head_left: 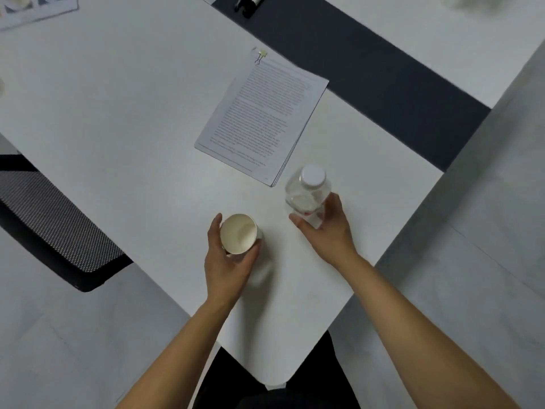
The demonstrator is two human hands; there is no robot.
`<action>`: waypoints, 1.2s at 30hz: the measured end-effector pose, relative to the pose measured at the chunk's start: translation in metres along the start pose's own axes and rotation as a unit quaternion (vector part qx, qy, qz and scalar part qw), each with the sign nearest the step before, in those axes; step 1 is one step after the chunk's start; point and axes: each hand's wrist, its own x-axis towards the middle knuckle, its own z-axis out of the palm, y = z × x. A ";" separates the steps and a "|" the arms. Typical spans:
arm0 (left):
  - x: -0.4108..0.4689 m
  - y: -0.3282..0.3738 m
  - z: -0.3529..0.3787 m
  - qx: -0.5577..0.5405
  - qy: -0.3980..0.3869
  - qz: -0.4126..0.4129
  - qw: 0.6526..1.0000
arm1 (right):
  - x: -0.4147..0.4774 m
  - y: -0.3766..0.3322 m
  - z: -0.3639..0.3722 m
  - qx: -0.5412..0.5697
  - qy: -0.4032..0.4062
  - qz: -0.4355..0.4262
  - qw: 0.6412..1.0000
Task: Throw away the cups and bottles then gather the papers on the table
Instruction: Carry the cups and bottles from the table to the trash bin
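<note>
A white paper cup (238, 232) stands upright near the corner of the white table (118, 113), and my left hand (228, 262) is wrapped around its side. To its right stands a clear plastic bottle (306, 194) with a white cap; my right hand (326, 228) grips its lower part. Just beyond the bottle lies a stack of printed papers (262, 119) with a binder clip (261, 57) at its far corner. Another sheet (35, 8) lies at the table's far left edge.
A black mesh chair (56, 228) stands left of the table. A dark strip (368, 78) runs across the table beyond the papers, with a black marker (250, 2) on it. Grey floor lies to the right and left of the table corner.
</note>
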 end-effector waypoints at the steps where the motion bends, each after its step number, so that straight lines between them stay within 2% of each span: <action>1: -0.004 0.004 -0.006 -0.006 0.006 -0.013 1.000 | -0.014 0.001 -0.001 0.004 0.000 0.018 1.000; 4: -0.015 0.019 -0.029 -0.037 0.036 -0.020 0.998 | -0.055 -0.006 -0.003 0.030 0.011 0.055 0.998; 7: -0.022 0.041 -0.058 -0.084 0.033 0.031 0.995 | -0.094 -0.032 -0.008 0.070 0.075 0.066 0.993; 13: -0.049 0.073 -0.118 -0.089 -0.088 0.168 0.978 | -0.198 -0.076 -0.014 0.147 0.214 0.078 0.963; 17: -0.073 0.074 -0.139 -0.105 -0.170 0.196 0.960 | -0.301 -0.068 -0.003 0.138 0.310 0.129 0.932; 22: -0.126 0.084 -0.118 -0.115 -0.299 0.218 0.922 | -0.435 -0.045 0.002 0.140 0.471 0.207 0.846; 26: -0.199 0.103 -0.081 -0.090 -0.418 0.273 0.862 | -0.533 -0.022 -0.005 0.159 0.591 0.253 0.750; 30: -0.290 0.105 -0.040 -0.079 -0.494 0.323 0.803 | -0.618 0.012 -0.011 0.198 0.679 0.261 0.657; 33: -0.371 0.083 -0.005 -0.066 -0.530 0.350 0.769 | -0.682 0.051 -0.018 0.220 0.715 0.247 0.616; 36: -0.462 0.051 0.024 -0.073 -0.558 0.336 0.755 | -0.749 0.092 -0.030 0.223 0.736 0.254 0.586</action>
